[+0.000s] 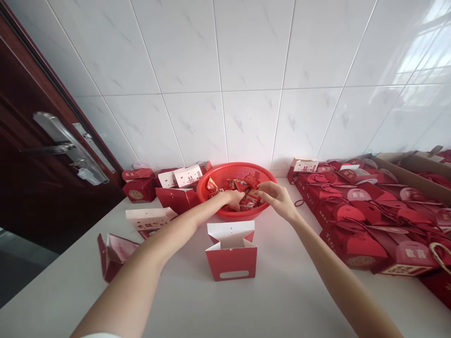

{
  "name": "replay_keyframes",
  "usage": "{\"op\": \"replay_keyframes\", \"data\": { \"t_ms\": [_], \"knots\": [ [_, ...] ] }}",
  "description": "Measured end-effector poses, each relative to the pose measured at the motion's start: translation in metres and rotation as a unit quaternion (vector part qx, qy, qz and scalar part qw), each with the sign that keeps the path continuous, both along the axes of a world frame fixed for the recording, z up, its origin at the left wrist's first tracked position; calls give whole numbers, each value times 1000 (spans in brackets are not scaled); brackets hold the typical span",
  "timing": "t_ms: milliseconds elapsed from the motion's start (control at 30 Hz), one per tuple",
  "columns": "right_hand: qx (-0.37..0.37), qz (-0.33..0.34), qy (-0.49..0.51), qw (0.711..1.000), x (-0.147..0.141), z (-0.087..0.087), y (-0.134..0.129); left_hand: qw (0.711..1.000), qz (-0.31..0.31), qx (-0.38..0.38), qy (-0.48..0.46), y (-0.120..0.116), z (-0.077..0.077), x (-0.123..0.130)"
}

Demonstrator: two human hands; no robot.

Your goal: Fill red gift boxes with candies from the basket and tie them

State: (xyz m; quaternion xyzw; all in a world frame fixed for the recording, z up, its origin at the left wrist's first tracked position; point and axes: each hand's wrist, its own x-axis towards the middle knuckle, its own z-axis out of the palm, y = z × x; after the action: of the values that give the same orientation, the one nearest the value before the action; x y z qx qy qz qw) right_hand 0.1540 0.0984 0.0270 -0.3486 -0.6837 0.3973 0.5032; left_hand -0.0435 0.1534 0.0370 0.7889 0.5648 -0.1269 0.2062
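One red basket (234, 215) on white desk (282, 291), 12 o'clock, near tiled wall (253, 117). Left hand (234, 199) reaches down among red packets (251, 199) inside; fingertips hidden, cannot tell if gripping. Right hand (281, 201) at basket's 3 o'clock side, fingers loosely curled; cannot tell if packet pinched. Open box (231, 264) upright at basket's 6 o'clock, flap raised. Other open boxes (178, 199) toward 9 o'clock; closed boxes (359, 244) packed together toward 3 o'clock. Dark red door (17, 108) at 9 o'clock.
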Motion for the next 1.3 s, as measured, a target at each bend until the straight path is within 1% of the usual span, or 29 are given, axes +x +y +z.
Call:
{"op": "replay_keyframes", "data": {
  "t_ms": [167,267,333,433,533,600,733,833,967,1033,1167,1300],
  "knots": [
    [5,-39,17,999,-19,-4,29,996,0,40,-77,9,-7,-6],
    [-16,-68,7,998,-24,-7,41,988,12,52,-147,14,-10,-10],
    [-36,-85,-4,996,-25,-8,46,977,24,57,-203,17,-12,-12],
    [-53,-95,-25,994,-24,-9,48,955,45,61,-287,22,-13,-16],
    [-52,-93,-46,993,-22,-7,47,933,76,62,-347,24,-11,-20],
    [-54,-91,-88,990,-21,-6,46,919,92,62,-378,24,-8,-24],
    [-56,-80,-185,978,-24,-6,45,893,89,44,-439,17,1,-30],
    [-53,-68,-212,973,-27,-6,43,877,84,27,-473,10,6,-33],
    [-59,-64,-242,966,-30,-7,40,858,88,25,-506,4,9,-33],
    [-54,-61,-237,968,-30,-8,40,847,98,25,-522,3,9,-30],
    [-52,-49,-187,980,-28,-12,43,835,104,7,-540,2,10,-25],
    [-64,-26,-138,988,-27,-15,46,819,136,-45,-555,1,10,-23]
  ]
}}
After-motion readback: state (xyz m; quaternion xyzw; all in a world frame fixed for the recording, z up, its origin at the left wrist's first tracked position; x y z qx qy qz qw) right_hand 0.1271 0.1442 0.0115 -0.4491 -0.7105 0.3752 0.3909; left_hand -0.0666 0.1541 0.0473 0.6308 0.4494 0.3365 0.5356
